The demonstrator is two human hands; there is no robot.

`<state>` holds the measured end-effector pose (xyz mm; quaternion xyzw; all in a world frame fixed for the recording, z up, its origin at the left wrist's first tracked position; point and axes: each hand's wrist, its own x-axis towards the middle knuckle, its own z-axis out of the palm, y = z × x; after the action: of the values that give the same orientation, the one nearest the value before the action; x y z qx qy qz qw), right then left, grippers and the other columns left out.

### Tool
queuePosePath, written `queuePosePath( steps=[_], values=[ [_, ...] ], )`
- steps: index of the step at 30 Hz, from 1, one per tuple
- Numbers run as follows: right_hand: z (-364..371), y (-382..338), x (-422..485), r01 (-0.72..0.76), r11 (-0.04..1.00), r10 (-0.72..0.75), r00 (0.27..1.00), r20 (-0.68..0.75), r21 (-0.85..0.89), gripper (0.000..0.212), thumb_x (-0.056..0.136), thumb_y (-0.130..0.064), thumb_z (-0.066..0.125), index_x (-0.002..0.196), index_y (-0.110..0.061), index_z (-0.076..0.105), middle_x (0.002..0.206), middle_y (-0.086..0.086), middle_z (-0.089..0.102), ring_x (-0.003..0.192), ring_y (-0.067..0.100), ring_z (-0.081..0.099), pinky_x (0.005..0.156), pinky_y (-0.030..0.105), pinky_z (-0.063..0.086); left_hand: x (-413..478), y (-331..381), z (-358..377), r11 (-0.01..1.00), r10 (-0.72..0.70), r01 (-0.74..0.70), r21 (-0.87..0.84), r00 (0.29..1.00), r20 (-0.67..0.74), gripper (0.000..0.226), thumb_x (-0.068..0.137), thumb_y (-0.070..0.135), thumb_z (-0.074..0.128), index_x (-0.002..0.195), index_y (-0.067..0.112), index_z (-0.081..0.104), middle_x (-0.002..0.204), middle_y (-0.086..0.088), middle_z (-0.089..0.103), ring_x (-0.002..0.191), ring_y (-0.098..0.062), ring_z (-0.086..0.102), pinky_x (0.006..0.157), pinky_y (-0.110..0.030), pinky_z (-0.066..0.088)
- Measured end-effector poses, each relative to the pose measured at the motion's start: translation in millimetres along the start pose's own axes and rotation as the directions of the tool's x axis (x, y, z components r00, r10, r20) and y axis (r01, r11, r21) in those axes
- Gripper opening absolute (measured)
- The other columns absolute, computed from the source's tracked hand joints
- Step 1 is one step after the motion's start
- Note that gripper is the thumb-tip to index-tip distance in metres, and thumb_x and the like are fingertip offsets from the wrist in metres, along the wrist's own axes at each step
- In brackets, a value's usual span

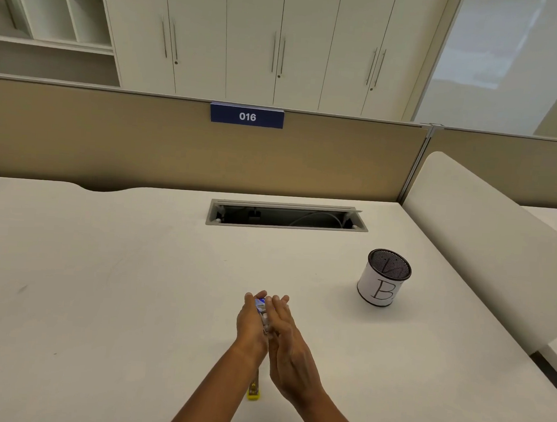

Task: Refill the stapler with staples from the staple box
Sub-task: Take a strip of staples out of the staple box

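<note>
A small blue staple box (260, 305) sits between my two hands, above the middle of the white desk (117, 282). My left hand (250, 324) wraps it from the left. Against its right side press the fingers of my right hand (286, 340); most of the box is hidden. The yellow stapler (254, 388) lies on the desk below my wrists, only its near end and metal top showing between my forearms.
A black mesh cup (384, 277) wrapped in white paper marked "B" stands to the right. An open cable slot (286, 215) runs along the back of the desk. A tan partition (143, 142) stands behind, and a white divider (486, 238) on the right.
</note>
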<state>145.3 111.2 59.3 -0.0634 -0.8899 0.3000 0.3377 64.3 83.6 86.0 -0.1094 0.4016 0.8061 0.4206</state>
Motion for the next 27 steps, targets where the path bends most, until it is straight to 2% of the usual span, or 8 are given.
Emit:
queuePosePath(
  steps=[3,6,9,12,15,18,21,27],
  values=[
    [0,1,3,-0.045,0.998,0.045,0.999,0.015,0.037,0.038,0.095,-0.028,0.015,0.126,-0.013,0.03,0.137,0.029,0.04,0.13,0.044,0.027,0.112,0.007,0.005,-1,-1,2,0.997,-0.082,0.082,-0.001,0.995,0.062,0.053,0.098,0.039,0.024,0.134,0.005,0.043,0.146,-0.014,0.042,0.134,-0.027,0.042,0.086,-0.029,0.047],
    [-2,2,5,-0.044,0.999,0.044,0.999,0.004,0.027,0.041,0.094,-0.024,0.015,0.125,-0.003,0.033,0.133,0.035,0.043,0.127,0.049,0.028,0.111,0.006,0.004,0,3,2,0.978,-0.206,0.208,-0.003,0.968,0.145,0.063,0.098,0.044,0.017,0.142,0.001,0.031,0.15,-0.018,0.034,0.14,-0.027,0.031,0.116,-0.034,0.022],
    [-4,3,4,-0.071,0.997,0.071,0.997,0.032,0.019,0.039,0.094,-0.029,0.016,0.129,-0.015,0.028,0.14,0.026,0.038,0.134,0.04,0.023,0.114,0.01,0.01,0,4,3,0.973,-0.218,0.227,-0.042,0.964,0.154,0.064,0.098,0.045,0.019,0.14,-0.002,0.032,0.147,-0.021,0.037,0.135,-0.03,0.038,0.114,-0.035,0.025],
    [-3,1,4,-0.16,0.986,0.157,0.985,0.066,0.042,0.042,0.098,-0.019,0.022,0.137,-0.004,0.031,0.143,0.026,0.034,0.137,0.039,0.026,0.115,0.026,0.021,-3,4,7,0.982,-0.167,0.179,-0.065,0.972,0.165,0.056,0.099,0.04,0.024,0.138,0.002,0.036,0.138,-0.023,0.045,0.096,-0.03,0.061,0.088,-0.033,0.043],
    [-4,6,2,-0.14,0.99,0.14,0.99,0.019,-0.001,0.04,0.098,-0.01,0.027,0.136,-0.006,0.035,0.144,0.016,0.033,0.136,0.031,0.026,0.113,0.012,0.013,-3,5,7,0.982,-0.145,0.163,-0.093,0.974,0.175,0.035,0.1,0.032,0.027,0.104,0.007,0.052,0.107,-0.023,0.058,0.077,-0.031,0.068,0.082,-0.033,0.045],
    [-9,9,1,-0.182,0.977,0.182,0.983,0.017,0.106,0.047,0.095,0.0,0.032,0.134,-0.027,0.03,0.142,-0.01,0.03,0.135,0.002,0.028,0.106,0.001,0.021,-1,4,4,0.982,-0.152,0.171,-0.076,0.967,0.203,0.033,0.1,0.028,0.027,0.092,0.007,0.052,0.09,-0.022,0.063,0.09,-0.031,0.059,0.082,-0.033,0.044],
    [-10,13,0,-0.246,0.952,0.259,0.964,-0.051,0.185,0.046,0.096,-0.002,0.034,0.127,-0.036,0.036,0.133,-0.024,0.04,0.123,-0.015,0.038,0.098,-0.001,0.032,3,6,3,0.982,-0.137,0.159,-0.099,0.97,0.2,0.038,0.101,0.031,0.024,0.115,0.001,0.043,0.099,-0.023,0.061,0.095,-0.03,0.058,0.078,-0.035,0.052],
    [-19,42,-4,-0.305,0.931,0.285,0.951,-0.122,-0.2,0.012,0.09,0.001,0.05,0.097,-0.001,0.059,0.092,0.01,0.064,0.087,0.024,0.06,0.079,0.019,0.042,10,7,-8,0.955,-0.136,0.165,-0.246,0.982,0.132,0.048,0.101,0.031,0.026,0.14,0.004,0.031,0.144,-0.026,0.038,0.135,-0.04,0.035,0.111,-0.045,0.028]
  ],
)
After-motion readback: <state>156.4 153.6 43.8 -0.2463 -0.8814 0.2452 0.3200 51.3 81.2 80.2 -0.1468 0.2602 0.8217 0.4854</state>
